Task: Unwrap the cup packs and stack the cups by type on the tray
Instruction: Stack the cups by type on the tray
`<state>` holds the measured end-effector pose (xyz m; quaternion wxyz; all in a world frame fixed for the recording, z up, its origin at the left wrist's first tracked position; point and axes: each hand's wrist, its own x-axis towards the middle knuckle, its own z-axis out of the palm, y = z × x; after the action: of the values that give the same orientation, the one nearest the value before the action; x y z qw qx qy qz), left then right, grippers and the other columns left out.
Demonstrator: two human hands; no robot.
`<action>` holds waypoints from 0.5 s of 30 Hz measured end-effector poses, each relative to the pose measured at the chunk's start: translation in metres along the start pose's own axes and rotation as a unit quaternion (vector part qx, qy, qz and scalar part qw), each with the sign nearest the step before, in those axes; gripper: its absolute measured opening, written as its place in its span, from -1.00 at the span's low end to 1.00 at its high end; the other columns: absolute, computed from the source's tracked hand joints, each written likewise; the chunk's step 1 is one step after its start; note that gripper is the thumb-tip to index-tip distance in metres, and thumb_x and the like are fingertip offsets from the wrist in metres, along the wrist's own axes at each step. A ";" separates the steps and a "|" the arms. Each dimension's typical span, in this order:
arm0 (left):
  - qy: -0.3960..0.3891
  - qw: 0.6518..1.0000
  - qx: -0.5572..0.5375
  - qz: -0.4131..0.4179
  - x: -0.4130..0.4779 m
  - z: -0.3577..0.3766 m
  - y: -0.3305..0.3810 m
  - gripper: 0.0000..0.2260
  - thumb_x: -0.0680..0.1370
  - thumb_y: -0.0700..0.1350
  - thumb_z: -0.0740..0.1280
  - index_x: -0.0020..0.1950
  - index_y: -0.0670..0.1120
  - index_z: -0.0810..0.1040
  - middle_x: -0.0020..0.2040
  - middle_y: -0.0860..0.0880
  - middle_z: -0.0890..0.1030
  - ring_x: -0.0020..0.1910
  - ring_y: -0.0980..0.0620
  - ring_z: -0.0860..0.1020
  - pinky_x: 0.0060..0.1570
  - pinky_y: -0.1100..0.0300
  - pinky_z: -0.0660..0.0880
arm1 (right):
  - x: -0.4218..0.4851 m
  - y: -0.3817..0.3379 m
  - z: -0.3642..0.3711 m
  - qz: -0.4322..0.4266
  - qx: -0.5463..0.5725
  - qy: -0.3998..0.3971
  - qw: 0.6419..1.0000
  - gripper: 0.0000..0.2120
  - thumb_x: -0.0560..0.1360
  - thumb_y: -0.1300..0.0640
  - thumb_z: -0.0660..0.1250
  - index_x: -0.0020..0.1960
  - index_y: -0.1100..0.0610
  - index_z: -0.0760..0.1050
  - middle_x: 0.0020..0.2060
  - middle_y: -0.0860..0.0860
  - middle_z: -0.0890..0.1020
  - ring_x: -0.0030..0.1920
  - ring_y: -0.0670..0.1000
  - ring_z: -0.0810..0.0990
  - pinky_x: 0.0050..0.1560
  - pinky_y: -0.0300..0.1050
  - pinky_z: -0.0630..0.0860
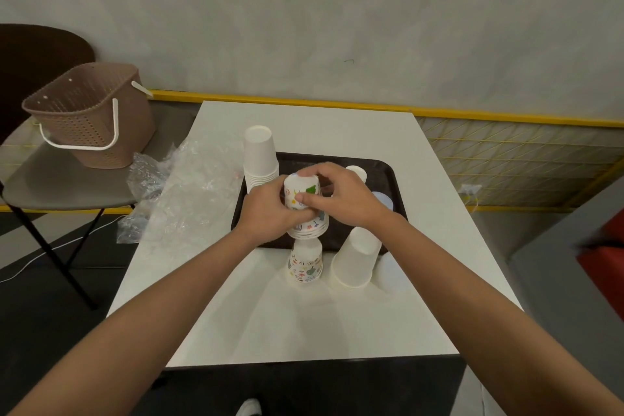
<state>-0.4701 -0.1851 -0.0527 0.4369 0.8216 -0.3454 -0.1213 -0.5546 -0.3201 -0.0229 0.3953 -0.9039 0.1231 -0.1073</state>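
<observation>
Left hand (pixel 270 211) and right hand (pixel 341 196) both gripping printed cups (pixel 297 186) at tray's (pixel 293 160) near edge, fingers hiding the cups' join, bluish cup (pixel 384 201) on tray half hidden behind right wrist.

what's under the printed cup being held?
Under the printed cup: a stack of printed cups on the black tray. Left hand and right hand hide the join.

You hold a printed cup stack (pixel 301 192) inverted over the black tray (pixel 386 176). A second printed stack (pixel 305 264) stands inverted before it. The tall white stack (pixel 260 159) is at its left edge, the tilted white stack (pixel 356 258) near-right.
</observation>
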 end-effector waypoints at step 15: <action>0.040 0.997 0.059 0.031 0.082 0.004 0.014 -0.47 0.37 0.05 0.47 0.28 -0.06 0.43 0.08 -0.01 0.62 0.05 -0.02 0.57 -0.09 0.24 0.39 | 0.070 0.006 -0.024 0.022 -0.015 0.040 0.999 -0.45 0.45 0.05 0.41 0.40 0.02 0.34 0.26 -0.01 0.52 0.12 -0.15 0.45 0.16 -0.25 0.42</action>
<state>-0.4186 -0.2478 -0.0358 0.4049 0.8389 -0.3597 -0.0539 -0.4964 -0.3620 -0.0045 0.3784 -0.9020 0.1600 -0.1326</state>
